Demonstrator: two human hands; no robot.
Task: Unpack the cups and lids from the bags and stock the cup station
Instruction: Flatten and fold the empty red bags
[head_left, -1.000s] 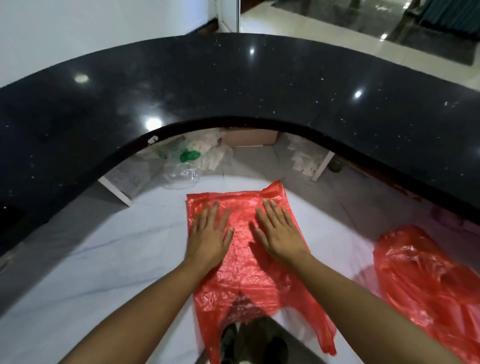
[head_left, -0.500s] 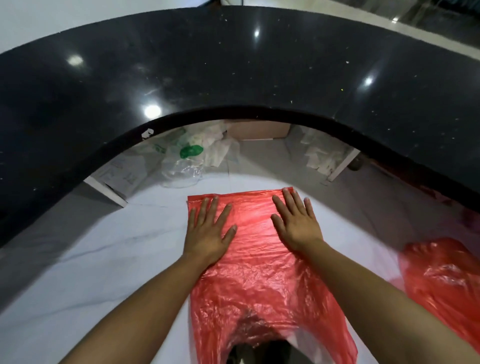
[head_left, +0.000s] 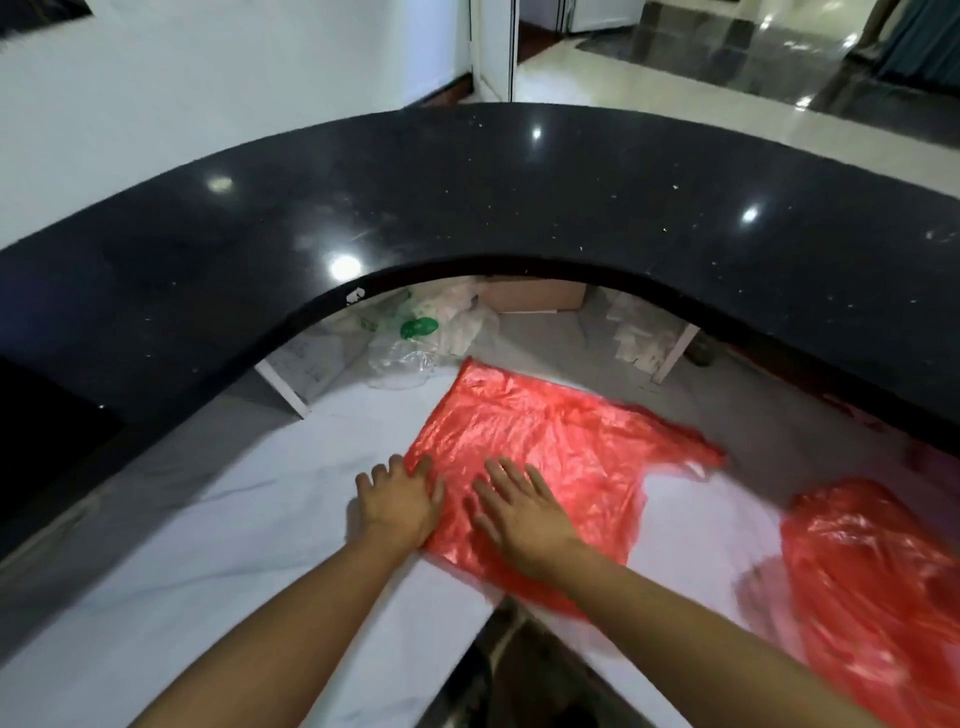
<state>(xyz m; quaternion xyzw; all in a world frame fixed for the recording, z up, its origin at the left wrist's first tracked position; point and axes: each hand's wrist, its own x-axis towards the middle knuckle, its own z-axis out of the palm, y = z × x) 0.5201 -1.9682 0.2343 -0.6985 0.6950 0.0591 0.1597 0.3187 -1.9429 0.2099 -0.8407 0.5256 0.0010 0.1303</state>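
place: shop or reception counter | cues: curved black stone countertop (head_left: 519, 197), white lower worktop (head_left: 260, 519), glossy tiled floor (head_left: 727, 78)

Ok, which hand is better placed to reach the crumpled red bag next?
Right, probably. The crumpled red bag lies far to the right, nearer the right hand, which rests on the flat red bag. The left hand sits at that bag's left edge, farther away.

left grip (head_left: 400, 501): bare | right grip (head_left: 524, 512): bare | 2 forearms (head_left: 291, 613): bare
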